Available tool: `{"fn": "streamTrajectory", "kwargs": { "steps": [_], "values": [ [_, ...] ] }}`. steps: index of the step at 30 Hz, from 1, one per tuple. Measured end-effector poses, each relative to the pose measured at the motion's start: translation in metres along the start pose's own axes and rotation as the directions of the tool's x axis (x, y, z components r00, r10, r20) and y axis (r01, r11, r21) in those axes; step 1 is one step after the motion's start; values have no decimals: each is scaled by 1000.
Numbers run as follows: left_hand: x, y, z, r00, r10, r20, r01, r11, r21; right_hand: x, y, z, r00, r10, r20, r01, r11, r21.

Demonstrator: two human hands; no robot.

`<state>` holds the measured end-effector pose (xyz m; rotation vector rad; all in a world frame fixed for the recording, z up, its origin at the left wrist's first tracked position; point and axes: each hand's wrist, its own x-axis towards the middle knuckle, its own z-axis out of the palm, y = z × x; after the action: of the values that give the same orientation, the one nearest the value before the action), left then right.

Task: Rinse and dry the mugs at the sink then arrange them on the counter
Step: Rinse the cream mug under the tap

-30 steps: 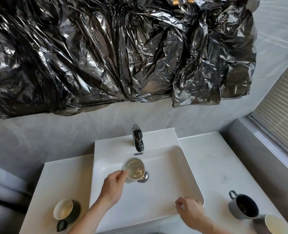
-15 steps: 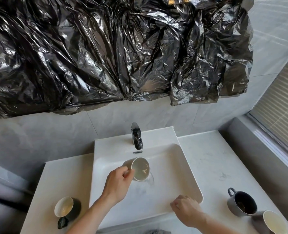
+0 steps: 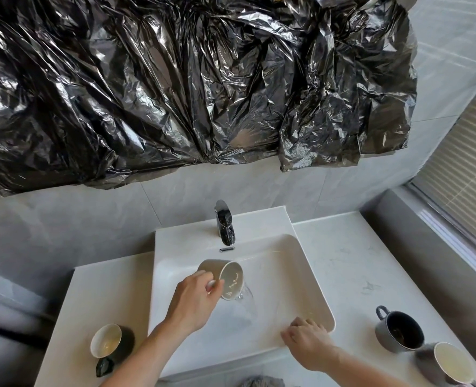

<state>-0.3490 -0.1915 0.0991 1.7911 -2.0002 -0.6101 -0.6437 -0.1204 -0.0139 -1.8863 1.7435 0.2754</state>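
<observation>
White sink [image 3: 309,275]: left hand [image 3: 193,304] grips a beige mug [image 3: 222,277], tipping water out.
Right hand [image 3: 308,337] rests loosely curled, empty, on the rim; three mugs wait, apparently unwashed; drying and arranging remain.

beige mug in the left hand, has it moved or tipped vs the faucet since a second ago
Yes. The beige mug was upright under the faucet; now the left hand has tipped it on its side, mouth rightward, pouring water into the sink.

Bright, even daylight from the blinds [image 3: 465,152] at right. Hard specular glare across the crinkled black plastic sheet [image 3: 175,88]. Soft shadows only. Wide-angle bending at the edges; slight blur low in the corners.
</observation>
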Motion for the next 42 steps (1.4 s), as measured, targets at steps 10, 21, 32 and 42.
{"fn": "streamTrajectory", "kwargs": {
  "steps": [10, 21, 32, 42],
  "values": [
    [4, 15, -3, 998, -58, 40, 46, 967, 252, 4, 1, -1, 1000, 4, 31, -4, 1000, -8],
    [13, 27, 0, 989, -67, 132, -17, 834, 552, 1, -4, -7, 998, 19, 56, -18, 1000, -23],
    [17, 30, 6, 959, -31, 281, -180, 701, 690, 1, -4, -6, 998, 32, 54, -32, 999, 12],
    [24, 24, 5, 936, -100, 338, -214, 602, 770, 5, -7, -11, 994, 55, 98, -58, 998, 20]
  ]
}}
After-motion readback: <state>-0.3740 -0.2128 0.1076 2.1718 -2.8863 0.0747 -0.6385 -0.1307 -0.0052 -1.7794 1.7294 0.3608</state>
